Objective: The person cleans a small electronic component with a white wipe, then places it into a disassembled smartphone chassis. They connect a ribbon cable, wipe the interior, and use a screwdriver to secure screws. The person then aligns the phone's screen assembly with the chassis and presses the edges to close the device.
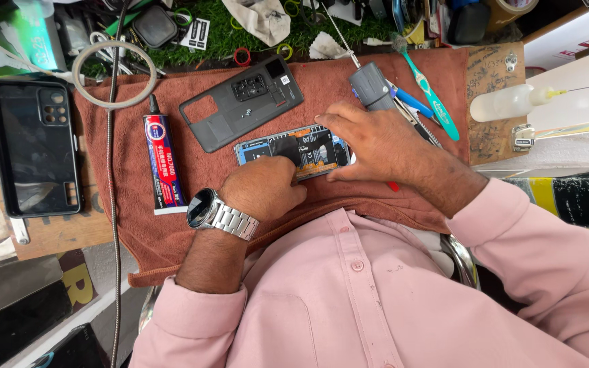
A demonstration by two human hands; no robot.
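An opened phone [301,148] with its insides showing lies on a brown towel [131,204]. My left hand [267,187], a silver watch on its wrist, presses its fingertips on the phone's lower left part. My right hand [376,143] rests over the phone's right end, fingers curled on its edge. A red bit shows under the right wrist; I cannot tell what it is. The phone's grey back cover [240,102] lies just beyond the phone.
A glue tube [161,163] lies left of the phone. A black phone case [35,146] sits at the far left. A grey electric screwdriver [371,87], a teal toothbrush [434,102] and a squeeze bottle [512,102] lie to the right. Clutter fills the back.
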